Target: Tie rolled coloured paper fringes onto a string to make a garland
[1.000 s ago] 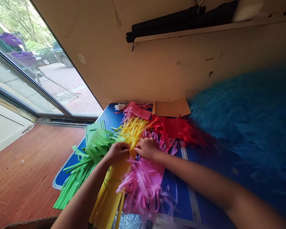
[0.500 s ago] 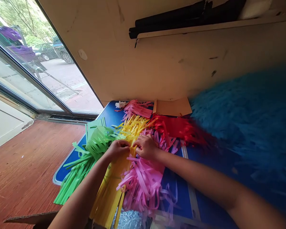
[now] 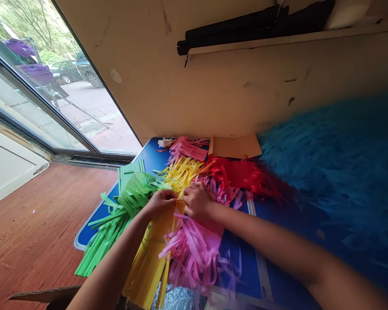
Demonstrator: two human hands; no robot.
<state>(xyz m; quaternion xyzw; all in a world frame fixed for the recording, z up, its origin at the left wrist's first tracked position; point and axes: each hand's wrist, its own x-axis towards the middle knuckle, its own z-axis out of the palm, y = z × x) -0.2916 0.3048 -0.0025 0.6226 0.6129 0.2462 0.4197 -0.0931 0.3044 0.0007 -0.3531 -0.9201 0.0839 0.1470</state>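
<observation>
Yellow fringed tissue paper [image 3: 151, 262] lies in the middle of the pile, its cut strips running toward me and a loose tangle at its far end. My left hand [image 3: 162, 202] pinches the yellow paper from the left side. Close by on the right, my right hand [image 3: 198, 200] has its fingers curled in on the same yellow paper; its fingertips are partly hidden. Pink fringed paper [image 3: 194, 247] spreads beneath and beside my right wrist. Green fringed paper [image 3: 134, 193] lies left of my left hand. Red fringed paper [image 3: 236, 172] is beyond my right hand.
A blue folding table [image 3: 245, 258] carries the papers, with darker pink fringe [image 3: 187, 149] and an orange sheet [image 3: 236, 146] at its far end. A large blue fluffy mass [image 3: 336, 163] stands at right. A cardboard flap [image 3: 45, 295] and clear shredded filler [image 3: 177, 297] are near me.
My right hand's fingers have curled in slightly and turned over the yellow paper. My left hand keeps its pinch. The whole view has shifted a little.
</observation>
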